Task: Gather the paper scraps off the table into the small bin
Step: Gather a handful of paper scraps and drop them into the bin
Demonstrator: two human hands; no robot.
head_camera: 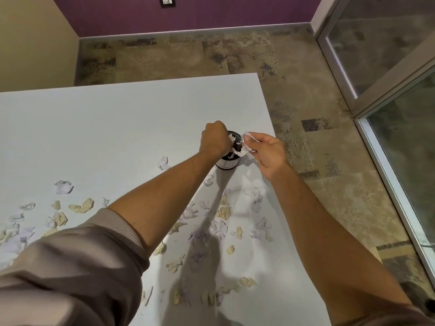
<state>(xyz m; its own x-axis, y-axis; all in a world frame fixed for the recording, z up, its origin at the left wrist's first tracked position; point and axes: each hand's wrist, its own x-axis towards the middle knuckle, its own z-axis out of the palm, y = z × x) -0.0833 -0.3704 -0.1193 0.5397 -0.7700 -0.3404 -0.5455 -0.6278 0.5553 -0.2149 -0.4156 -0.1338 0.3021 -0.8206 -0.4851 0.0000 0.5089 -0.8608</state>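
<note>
Small round bin (pixel 227 162), dark inside with a pale lower band, standing near the right edge of the pale table (pixel 117 118). White crumpled paper showing at the bin's mouth.

Left hand (pixel 215 140) over the left side of the bin's rim, knuckles up, fingers curled down into a fist; a bit of white paper (pixel 231 138) peeking out at the fingertips, seemingly pinched there, though how much is held cannot be told. Beige ribbed sleeve (pixel 127 231) pushed up the left forearm.

Right hand (pixel 268 151) just right of the bin, level with its rim, thumb and forefingers pinching a crumpled white scrap (pixel 247 142) that hangs over the bin's right edge; remaining fingers loosely bent.

Nearer than the bin, scattered across the table: many torn and crumpled paper scraps (pixel 223 212), white, lilac and cream. One lilac crumple (pixel 164 163) just left of the bin, beside the left forearm. A larger lilac wad (pixel 63 187) well left of the bin. A cream piece (pixel 82 205) nearer still on that side, with more clustered toward the left border. A dense spread between the two forearms, partly in shadow.

Beyond the bin and off the table's far edge, mottled carpet (pixel 188 57), a purple wall (pixel 188 12) with a dark socket plate (pixel 168 1), and glass panels (pixel 388 43) far right of the bin.
</note>
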